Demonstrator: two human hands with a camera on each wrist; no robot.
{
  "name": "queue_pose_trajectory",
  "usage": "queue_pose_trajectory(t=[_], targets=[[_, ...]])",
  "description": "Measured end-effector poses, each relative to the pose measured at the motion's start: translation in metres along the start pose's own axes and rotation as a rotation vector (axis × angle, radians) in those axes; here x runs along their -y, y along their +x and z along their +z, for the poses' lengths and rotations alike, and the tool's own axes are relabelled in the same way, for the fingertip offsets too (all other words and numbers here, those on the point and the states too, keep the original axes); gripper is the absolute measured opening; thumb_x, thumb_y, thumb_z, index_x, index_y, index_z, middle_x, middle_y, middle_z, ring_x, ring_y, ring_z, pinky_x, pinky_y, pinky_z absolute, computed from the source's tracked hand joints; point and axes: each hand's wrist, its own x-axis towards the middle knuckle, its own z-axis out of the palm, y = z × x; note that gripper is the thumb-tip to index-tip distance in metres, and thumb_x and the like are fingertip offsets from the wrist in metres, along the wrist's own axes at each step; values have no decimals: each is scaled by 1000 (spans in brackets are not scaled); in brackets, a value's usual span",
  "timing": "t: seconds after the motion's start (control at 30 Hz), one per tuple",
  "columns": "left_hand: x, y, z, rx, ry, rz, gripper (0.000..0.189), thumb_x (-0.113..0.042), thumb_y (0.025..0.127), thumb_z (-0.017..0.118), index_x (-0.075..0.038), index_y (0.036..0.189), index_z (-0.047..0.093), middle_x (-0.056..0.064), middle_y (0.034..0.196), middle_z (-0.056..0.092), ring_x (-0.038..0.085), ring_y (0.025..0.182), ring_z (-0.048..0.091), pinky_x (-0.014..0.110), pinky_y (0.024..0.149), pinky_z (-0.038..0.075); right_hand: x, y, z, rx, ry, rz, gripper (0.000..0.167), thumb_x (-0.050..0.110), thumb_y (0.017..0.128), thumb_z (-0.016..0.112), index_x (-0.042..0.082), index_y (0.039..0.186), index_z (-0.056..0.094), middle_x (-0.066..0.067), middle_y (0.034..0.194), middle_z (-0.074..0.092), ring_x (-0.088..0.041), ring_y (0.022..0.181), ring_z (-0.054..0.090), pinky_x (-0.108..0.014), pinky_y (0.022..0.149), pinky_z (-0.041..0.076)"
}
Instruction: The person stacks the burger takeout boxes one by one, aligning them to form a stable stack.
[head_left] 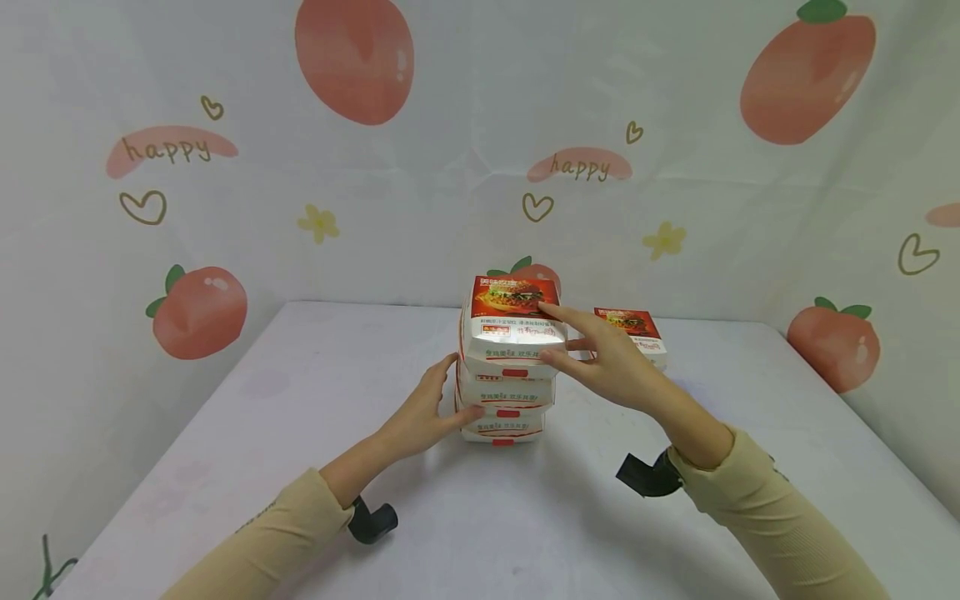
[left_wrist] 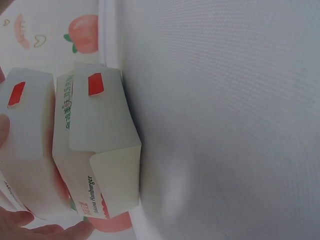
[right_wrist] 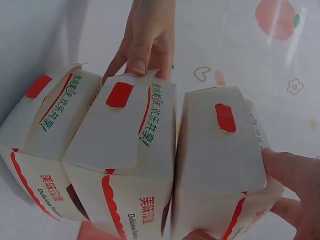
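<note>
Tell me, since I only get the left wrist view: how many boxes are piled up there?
Observer: Three; the head view shows a top box completing the stack.
Visitor: Oh! Is anybody touching that one?
Observer: Yes, the right hand holds it from its right side.
Visitor: And are those all the boxes there are?
Observer: No, the head view shows a fourth box to the right of the pile and apart from it, partly hidden behind that hand.

Those stacked, boxy white-and-red paperboard cartons (head_left: 506, 360) look smooth, faintly glossy; the flat white tablecloth (left_wrist: 225, 125) looks matt, finely woven.
</note>
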Motion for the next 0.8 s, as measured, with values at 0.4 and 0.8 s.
queue_pose_trajectory(t=[0.4,0.8], targets=[[-1,-1,-1,2,0,-16,96,-41,83,68,-6,150,9,19,153,18,36,141,23,53,109,35,0,0,1,-1,-7,8,64,29,88,65,18,144,36,-13,145,40,-34,108,62,-42,85,56],[-7,-4,-10,-15,19,-29,98,-44,82,68,-10,150,6,17,154,16,37,141,24,51,110,34,-1,1,1,6,15,15,65,30,87,65,21,144,36,-11,147,39,-33,110,62,-42,86,56]])
